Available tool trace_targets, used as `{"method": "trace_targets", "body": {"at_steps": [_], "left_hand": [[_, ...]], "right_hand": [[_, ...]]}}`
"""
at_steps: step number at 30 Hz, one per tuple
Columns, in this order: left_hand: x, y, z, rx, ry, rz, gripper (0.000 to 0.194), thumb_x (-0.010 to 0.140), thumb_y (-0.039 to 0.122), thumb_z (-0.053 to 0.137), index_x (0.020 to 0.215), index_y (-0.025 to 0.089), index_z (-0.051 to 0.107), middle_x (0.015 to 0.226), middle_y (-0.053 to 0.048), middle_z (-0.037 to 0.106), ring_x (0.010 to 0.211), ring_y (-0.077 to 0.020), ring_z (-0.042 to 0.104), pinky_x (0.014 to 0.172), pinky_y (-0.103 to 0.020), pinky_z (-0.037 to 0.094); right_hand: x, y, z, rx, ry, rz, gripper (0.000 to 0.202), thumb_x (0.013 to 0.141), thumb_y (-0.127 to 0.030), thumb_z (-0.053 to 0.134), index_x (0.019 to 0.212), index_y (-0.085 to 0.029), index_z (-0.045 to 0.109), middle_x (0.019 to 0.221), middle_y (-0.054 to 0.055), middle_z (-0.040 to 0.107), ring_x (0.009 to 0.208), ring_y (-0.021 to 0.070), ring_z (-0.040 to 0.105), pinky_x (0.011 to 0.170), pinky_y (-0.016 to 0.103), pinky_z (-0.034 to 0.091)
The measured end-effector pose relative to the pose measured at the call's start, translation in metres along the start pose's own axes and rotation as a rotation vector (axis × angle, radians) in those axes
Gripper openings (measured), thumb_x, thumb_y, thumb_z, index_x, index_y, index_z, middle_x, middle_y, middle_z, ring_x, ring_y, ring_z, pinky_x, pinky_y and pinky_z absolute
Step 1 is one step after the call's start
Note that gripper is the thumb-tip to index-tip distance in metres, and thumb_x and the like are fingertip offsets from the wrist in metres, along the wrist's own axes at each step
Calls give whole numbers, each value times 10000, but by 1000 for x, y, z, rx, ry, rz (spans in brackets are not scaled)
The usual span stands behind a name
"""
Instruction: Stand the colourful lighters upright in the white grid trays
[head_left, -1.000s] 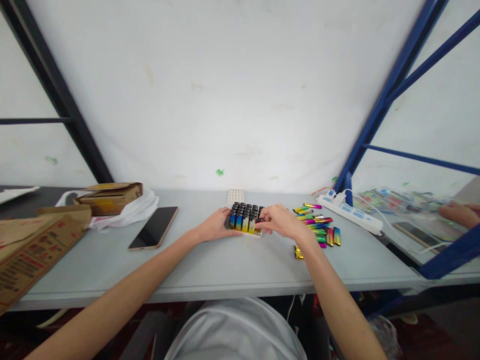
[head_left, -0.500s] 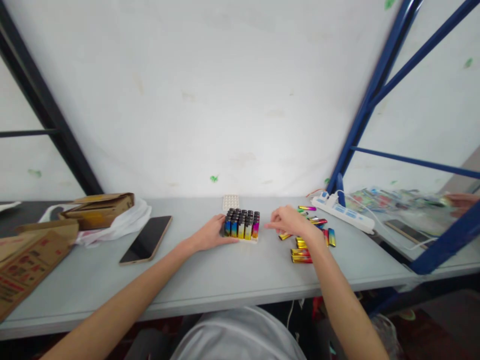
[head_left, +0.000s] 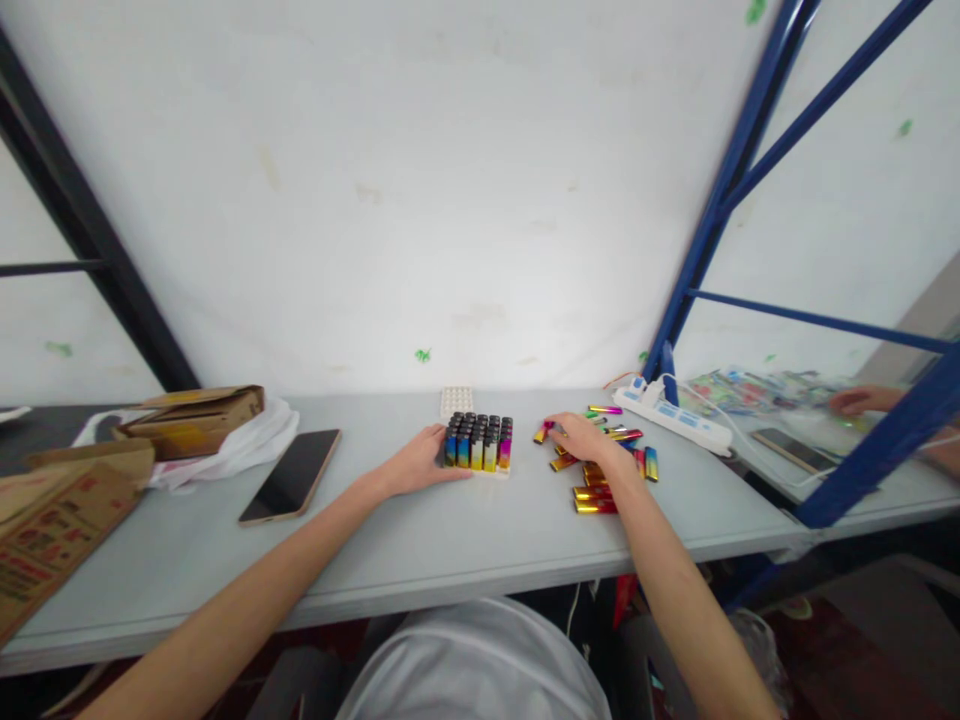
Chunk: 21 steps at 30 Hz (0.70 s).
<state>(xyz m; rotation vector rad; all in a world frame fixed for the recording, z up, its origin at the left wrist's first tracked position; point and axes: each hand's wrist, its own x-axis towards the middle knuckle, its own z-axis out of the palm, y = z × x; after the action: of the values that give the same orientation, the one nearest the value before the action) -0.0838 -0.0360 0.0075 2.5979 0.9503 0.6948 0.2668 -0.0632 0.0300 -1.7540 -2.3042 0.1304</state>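
Note:
A block of lighters (head_left: 478, 448) stands upright in rows, black tops up and shiny coloured bodies below, in a white tray (head_left: 491, 475). My left hand (head_left: 421, 463) grips the tray's left side, thumb along the front and fingers behind. To the right, my right hand (head_left: 577, 436) is over a loose pile of shiny coloured lighters (head_left: 596, 492). Its fingertips are closed on one red-and-yellow lighter (head_left: 541, 432), tilted near the table. Part of the pile is hidden under my right hand and forearm.
A second white tray (head_left: 456, 400) lies behind the block. On the left are a phone (head_left: 292, 475), a plastic bag (head_left: 262, 440) and cardboard boxes (head_left: 71, 520). A power strip (head_left: 675, 420) and blue frame post (head_left: 855, 460) stand right. Another person's hand (head_left: 866, 400) is beyond it.
My right hand was apart from the block with no lighter visible in its fingers; now it has taken hold of a red-and-yellow lighter. My left hand stays at the tray. The view shifted slightly.

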Motion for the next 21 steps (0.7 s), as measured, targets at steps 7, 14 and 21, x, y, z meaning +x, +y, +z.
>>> {"method": "trace_targets", "body": {"at_steps": [7, 14, 21], "left_hand": [[0, 1, 1, -22, 19, -16, 710, 800, 706, 773, 1266, 178, 680, 1251, -131, 708, 1185, -361, 652, 1090, -480, 504], [-1, -3, 3, -25, -2, -2, 682, 818, 703, 759, 1272, 200, 689, 1281, -118, 700, 1197, -352, 639, 1104, -480, 490], [-1, -4, 4, -30, 14, -29, 726, 794, 710, 779, 1289, 191, 671, 1301, -129, 692, 1215, -352, 630, 1121, -476, 481]], "right_hand": [[8, -11, 12, -67, 71, 166, 456, 1011, -560, 575, 1187, -163, 714, 1219, 177, 721, 1196, 330, 652, 1114, 491, 399], [21, -10, 26, 152, 259, 3, 568, 860, -161, 724, 1414, -150, 594, 1396, 177, 544, 1201, 245, 636, 1121, 398, 443], [27, -17, 26, 750, 333, 24, 520, 806, -186, 766, 1316, -190, 666, 1328, 130, 678, 942, 209, 747, 927, 403, 598]]}}
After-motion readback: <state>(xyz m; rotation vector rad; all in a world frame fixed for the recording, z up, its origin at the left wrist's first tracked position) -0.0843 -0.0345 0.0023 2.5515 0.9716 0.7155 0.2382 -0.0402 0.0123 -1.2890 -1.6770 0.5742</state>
